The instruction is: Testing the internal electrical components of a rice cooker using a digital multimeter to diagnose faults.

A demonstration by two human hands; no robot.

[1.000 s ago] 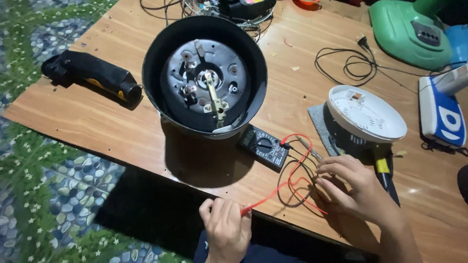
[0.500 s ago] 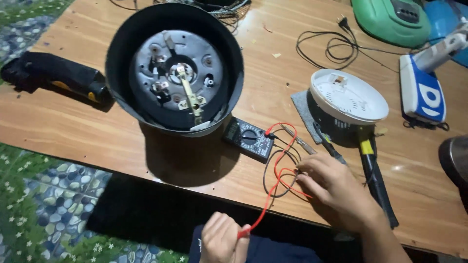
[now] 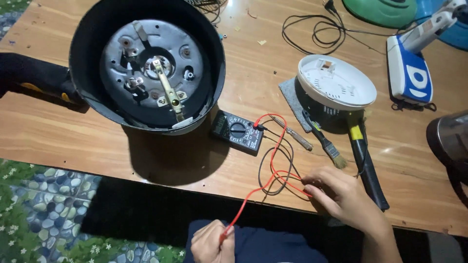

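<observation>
My left hand (image 3: 210, 242) is below the table edge, closed around a red test probe whose red lead (image 3: 273, 168) runs up to a small black multimeter (image 3: 237, 132). My right hand (image 3: 343, 197) rests on the wooden table (image 3: 97, 141) at the front, fingers pinching the tangle of red and black leads. A black round appliance shell (image 3: 146, 63) lies upturned at the back left, its metal base plate and brass strip exposed. Both hands are apart from it.
A white round lid (image 3: 336, 82) sits on a grey pad. Beside it lie a screwdriver (image 3: 296, 138), a small brush (image 3: 325, 142) and a yellow-and-black handled tool (image 3: 363, 158). A black power tool (image 3: 31, 80) is at left, a loose black cable (image 3: 317, 29) behind.
The view has shifted closer and lower. My right hand slid toward the table's front edge along the leads; my left hand keeps hold of the red probe.
</observation>
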